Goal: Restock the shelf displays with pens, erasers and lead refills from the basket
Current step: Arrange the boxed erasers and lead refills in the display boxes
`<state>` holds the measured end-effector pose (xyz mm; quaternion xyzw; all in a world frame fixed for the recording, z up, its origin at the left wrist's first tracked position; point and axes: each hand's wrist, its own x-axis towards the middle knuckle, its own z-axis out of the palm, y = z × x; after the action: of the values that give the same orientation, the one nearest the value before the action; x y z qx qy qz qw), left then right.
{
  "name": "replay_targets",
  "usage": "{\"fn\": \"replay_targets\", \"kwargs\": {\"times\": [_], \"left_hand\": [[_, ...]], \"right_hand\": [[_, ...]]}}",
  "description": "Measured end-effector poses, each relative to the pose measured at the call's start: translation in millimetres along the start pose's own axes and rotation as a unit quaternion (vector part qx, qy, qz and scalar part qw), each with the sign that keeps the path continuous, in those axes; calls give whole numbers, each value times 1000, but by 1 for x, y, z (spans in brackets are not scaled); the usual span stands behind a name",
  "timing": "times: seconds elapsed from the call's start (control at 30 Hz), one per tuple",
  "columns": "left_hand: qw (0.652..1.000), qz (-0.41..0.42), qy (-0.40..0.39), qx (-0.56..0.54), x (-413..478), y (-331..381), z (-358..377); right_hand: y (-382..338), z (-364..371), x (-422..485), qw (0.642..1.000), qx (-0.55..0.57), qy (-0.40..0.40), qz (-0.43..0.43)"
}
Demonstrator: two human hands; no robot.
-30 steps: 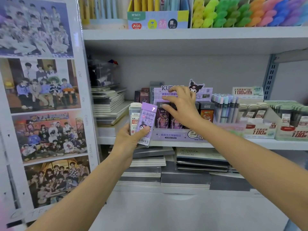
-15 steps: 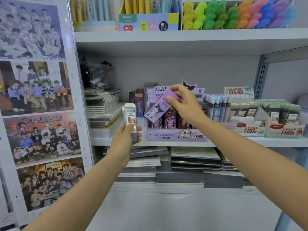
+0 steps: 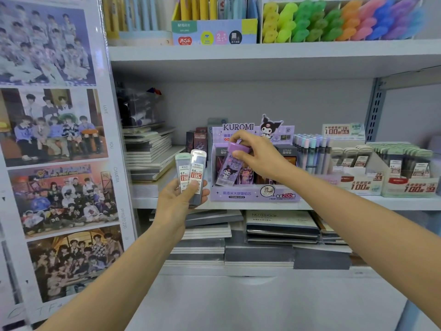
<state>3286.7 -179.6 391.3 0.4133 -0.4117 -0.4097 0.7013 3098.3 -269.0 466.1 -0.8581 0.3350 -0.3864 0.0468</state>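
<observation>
My right hand (image 3: 259, 156) pinches the cap end of a purple Kuromi lead refill case (image 3: 228, 168), which stands nearly upright with its lower end inside the purple Kuromi display box (image 3: 255, 194) on the middle shelf. My left hand (image 3: 179, 203) holds two clear lead refill cases (image 3: 191, 174) with red and white labels, upright, just left of that box. One has a green cap, the other a white cap.
White display boxes of lead refills (image 3: 386, 174) and a row of pastel pens (image 3: 310, 151) stand to the right. Notebook stacks (image 3: 150, 154) lie left and on the shelf below (image 3: 281, 231). A photo poster panel (image 3: 55, 149) stands at the left. Coloured pens (image 3: 338, 20) fill the top shelf.
My right hand took the purple case from my left hand, turned it from slanted to nearly upright and lowered it into the Kuromi box. My left hand keeps the two clear cases.
</observation>
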Motion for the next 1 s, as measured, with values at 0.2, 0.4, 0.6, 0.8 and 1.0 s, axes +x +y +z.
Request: {"fn": "replay_targets", "kwargs": {"times": [0.2, 0.4, 0.6, 0.8, 1.0], "left_hand": [[1000, 1, -13, -4, -2, 0, -3], [1000, 3, -28, -13, -3, -2, -5], [999, 4, -48, -23, -6, -2, 3], [994, 18, -112, -5, -13, -9, 45], [988, -9, -154, 10, -23, -26, 108]], "right_hand": [[-7, 14, 12, 999, -42, 17, -26], [-2, 34, 0, 990, -55, 124, -43], [-6, 32, -3, 987, -30, 156, -34], [-11, 4, -37, 972, 228, 40, 38], [25, -71, -77, 966, 239, 48, 89]]}}
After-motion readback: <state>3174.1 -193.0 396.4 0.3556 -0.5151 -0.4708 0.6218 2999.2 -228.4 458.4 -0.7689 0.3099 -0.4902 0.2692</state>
